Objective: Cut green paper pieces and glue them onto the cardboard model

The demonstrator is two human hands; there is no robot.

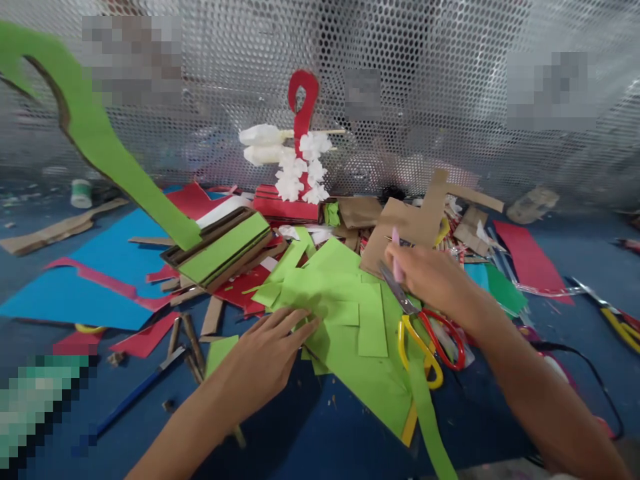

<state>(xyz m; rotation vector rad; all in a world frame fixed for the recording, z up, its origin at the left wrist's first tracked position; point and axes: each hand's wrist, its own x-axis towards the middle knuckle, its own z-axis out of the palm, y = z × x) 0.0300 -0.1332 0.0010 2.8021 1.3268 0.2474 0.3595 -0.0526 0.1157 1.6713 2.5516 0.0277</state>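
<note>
My left hand lies flat with fingers stretched out on a pile of green paper pieces in the middle of the blue table. My right hand is closed round a thin pink stick, held upright over a brown cardboard piece. Just below that hand lie scissors with red and yellow handles, resting on the green paper.
A red cardboard figure with white paper flowers stands at the back against a perforated metal screen. A green-covered cardboard shape rises at left. Blue paper, red scraps and cardboard strips lie around. Another tool lies at far right.
</note>
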